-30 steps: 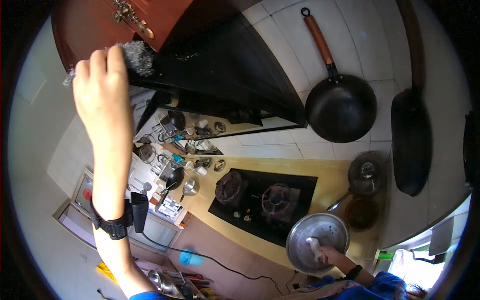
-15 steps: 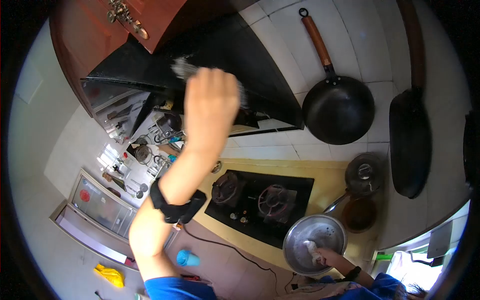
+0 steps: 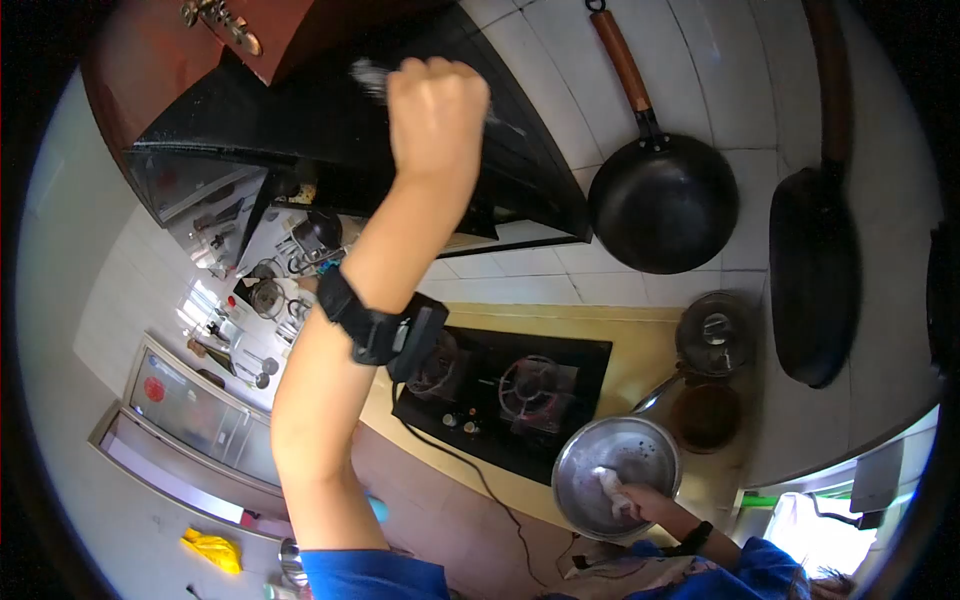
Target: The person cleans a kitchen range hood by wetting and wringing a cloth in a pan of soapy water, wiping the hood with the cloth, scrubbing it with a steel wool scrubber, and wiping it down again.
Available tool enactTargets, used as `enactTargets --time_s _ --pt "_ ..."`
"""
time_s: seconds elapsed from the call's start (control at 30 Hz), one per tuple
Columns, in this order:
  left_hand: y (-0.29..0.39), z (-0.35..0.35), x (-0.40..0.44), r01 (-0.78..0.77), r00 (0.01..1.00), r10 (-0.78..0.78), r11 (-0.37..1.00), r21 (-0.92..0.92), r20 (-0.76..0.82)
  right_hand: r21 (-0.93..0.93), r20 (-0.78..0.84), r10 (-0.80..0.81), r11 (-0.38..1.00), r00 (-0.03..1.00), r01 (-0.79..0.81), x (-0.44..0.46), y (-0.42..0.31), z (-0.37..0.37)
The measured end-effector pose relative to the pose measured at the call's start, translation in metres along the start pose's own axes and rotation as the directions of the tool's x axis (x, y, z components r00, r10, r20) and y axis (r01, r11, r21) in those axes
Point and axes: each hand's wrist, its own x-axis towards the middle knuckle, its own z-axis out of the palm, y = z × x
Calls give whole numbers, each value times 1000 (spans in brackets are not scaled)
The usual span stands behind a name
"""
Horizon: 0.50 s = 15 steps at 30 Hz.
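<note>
My left hand is raised in a fist against the black range hood. Pale edges of a greyish-white rag stick out from under the fist, blurred by motion; most of it is hidden. A black strap with a small device sits on my left forearm. Low at the right, my right hand is closed on a crumpled white cloth inside a steel pan. Dark spots show on the pan's inside.
Beside the pan lies a black gas stove on a yellow counter. A glass-lidded pot and a brown bowl stand behind. Black pans hang on the tiles. A red cabinet adjoins the hood; a cable dangles.
My left fist has moved upward across the hood with the rag under it. My right hand stays in the pan on the white cloth. The whole view has shifted slightly.
</note>
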Motion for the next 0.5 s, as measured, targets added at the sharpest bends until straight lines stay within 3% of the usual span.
enactTargets --time_s 0.03,0.13,0.23,0.27,0.37,0.43,0.47,0.5 --pt "11 3 -3 -14 999 17 997 -74 45 37 14 10 999 1000 -10 -2 1 -3" --pt "37 -10 -29 -63 993 72 994 -93 98 111 -187 112 989 976 -93 10 0 -7" --pt "42 -23 -57 -125 986 139 982 -138 93 156 -225 84 987 971 -49 11 -1 -3" --pt "40 -25 -60 -141 984 155 979 -147 85 162 -168 48 987 985 -21 11 1 -3" --pt "18 -36 -54 -188 982 187 979 -81 -19 153 -49 19 988 999 -11 21 15 -14" --pt "-13 -48 -32 -123 990 131 980 159 -42 99 -38 93 991 995 -89 38 26 -25" --pt "-34 -53 -20 -84 991 101 980 179 -85 36 12 -40 999 999 40 35 28 -29" --pt "-49 -57 -14 -44 990 70 980 196 -125 41 -34 2 999 999 0 35 29 -30"
